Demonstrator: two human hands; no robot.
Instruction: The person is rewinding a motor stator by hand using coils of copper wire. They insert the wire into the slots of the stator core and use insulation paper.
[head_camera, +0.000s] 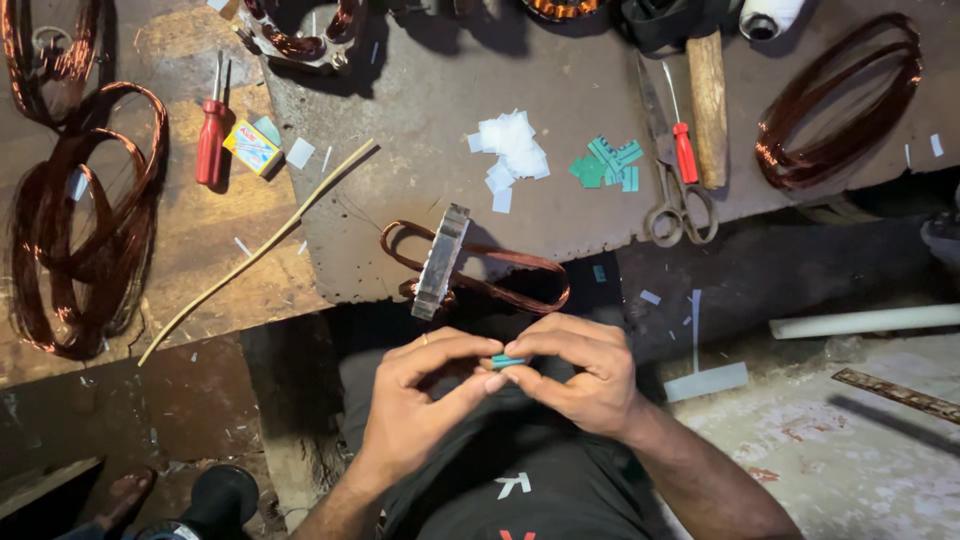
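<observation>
Tabletop (560, 80): dark worn sheet, near edge runs approx. level w/ the stator, then drops to shadow above the person's lap. Left section is a lighter board, lower edge angled.

Big copper coil bundle (80, 220) fills far left, almost to the frame edge. Second coil loop (840, 100) sits top right, near the tabletop's right edge.

Stator core (440, 262) stands on edge right at the near lip, w/ a copper wire loop (490, 275) threaded through and hanging slightly past the edge.

Mid tabletop mostly open btwn stator and the paper bits: white slips (512, 150), green slips (605, 162). Scissors (672, 175), red screwdriver (684, 150) and wooden handle (708, 95) lie close together, right of the slips. Thin stick (255, 250) lies diagonal across the left board.

Left hand (415, 405) and right hand (585, 375) meet below the edge, over the lap, clear of the stator. Fingers of both pinched narrow on a small teal strip (507, 361), held btwn fingertips of both hands.
</observation>
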